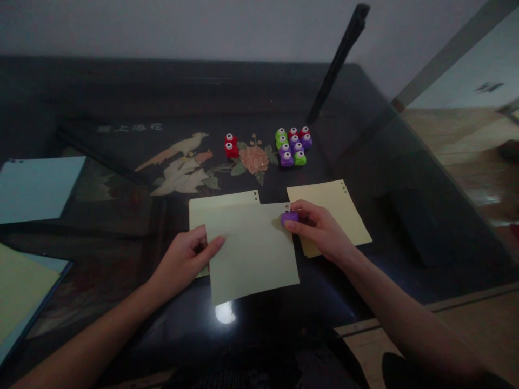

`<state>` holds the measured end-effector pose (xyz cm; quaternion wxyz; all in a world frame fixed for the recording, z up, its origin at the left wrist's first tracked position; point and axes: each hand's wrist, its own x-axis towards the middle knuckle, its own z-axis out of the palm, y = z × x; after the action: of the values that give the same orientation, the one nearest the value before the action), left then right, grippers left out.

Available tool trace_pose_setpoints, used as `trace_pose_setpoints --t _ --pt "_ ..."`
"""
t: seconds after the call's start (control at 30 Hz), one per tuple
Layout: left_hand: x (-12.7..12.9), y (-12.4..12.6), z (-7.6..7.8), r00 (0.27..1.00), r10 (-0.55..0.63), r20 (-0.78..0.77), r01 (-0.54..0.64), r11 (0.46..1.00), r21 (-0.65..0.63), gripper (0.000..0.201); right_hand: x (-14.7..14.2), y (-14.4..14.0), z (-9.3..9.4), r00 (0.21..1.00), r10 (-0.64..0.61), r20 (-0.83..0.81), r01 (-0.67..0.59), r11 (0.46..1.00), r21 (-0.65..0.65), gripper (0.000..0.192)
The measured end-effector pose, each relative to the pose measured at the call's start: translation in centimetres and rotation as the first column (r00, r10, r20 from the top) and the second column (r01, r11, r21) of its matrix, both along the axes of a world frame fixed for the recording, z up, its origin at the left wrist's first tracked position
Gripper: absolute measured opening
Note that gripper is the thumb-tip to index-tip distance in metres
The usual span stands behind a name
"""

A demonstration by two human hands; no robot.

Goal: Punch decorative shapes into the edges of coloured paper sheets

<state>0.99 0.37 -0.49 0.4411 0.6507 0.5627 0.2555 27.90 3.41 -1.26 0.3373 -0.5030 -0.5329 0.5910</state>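
Observation:
My left hand [186, 255] pinches the left edge of a pale sheet of paper [251, 254], thumb on top. The sheet is held above the dark table. My right hand [318, 224] grips a purple craft punch [289, 218] at the sheet's upper right corner. Just above the punch, a small cut-out shape shows in that corner. Behind the held sheet lies a yellowish paper stack [224, 199], partly covered, with small holes in its top right corner. Another yellowish stack [340, 210] with punched corner holes lies beneath and beside my right hand.
Two red punches [231, 146] stand near the painted flower. Several green, red and purple punches [292, 146] are grouped to their right. Blue paper [40, 189] and a yellow sheet [24, 286] lie at the left. A black post [338, 62] rises behind the table [141, 335].

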Motion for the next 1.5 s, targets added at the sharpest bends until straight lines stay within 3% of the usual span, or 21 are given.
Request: trace_pose_setpoints --t 0.4,0.7,1.03,1.27,1.4,1.5 --pt "0.1 0.1 0.2 0.991 0.035 0.132 -0.024 0.996 -0.087 0.028 0.0 0.1 0.7 0.996 0.031 0.083 -0.031 0.999 -0.006 0.029" --pt "0.2 0.1 0.5 0.976 0.084 0.202 -0.045 0.981 -0.19 0.034 0.5 0.0 0.9 1.0 0.017 -0.013 -0.017 1.0 -0.009 0.031" --pt "-0.9 0.3 0.0 0.985 0.143 0.097 -0.125 0.978 -0.167 0.036 0.6 0.0 0.9 1.0 0.012 0.027 -0.012 1.0 -0.001 0.04" --pt "-1.7 0.9 0.4 0.975 0.172 0.139 -0.154 0.979 -0.13 0.031 0.8 0.3 0.7 0.992 -0.07 -0.108 0.074 0.996 0.04 0.026" --pt "-1.9 1.1 0.4 0.965 0.195 0.176 -0.175 0.977 -0.126 0.032 1.2 0.4 1.1 0.971 -0.106 -0.213 0.098 0.994 -0.051 0.036" --pt "-2.0 1.1 0.2 0.957 0.199 0.21 -0.166 0.972 -0.166 0.035 1.3 0.3 1.5 0.974 -0.11 -0.2 0.103 0.994 -0.046 0.042"
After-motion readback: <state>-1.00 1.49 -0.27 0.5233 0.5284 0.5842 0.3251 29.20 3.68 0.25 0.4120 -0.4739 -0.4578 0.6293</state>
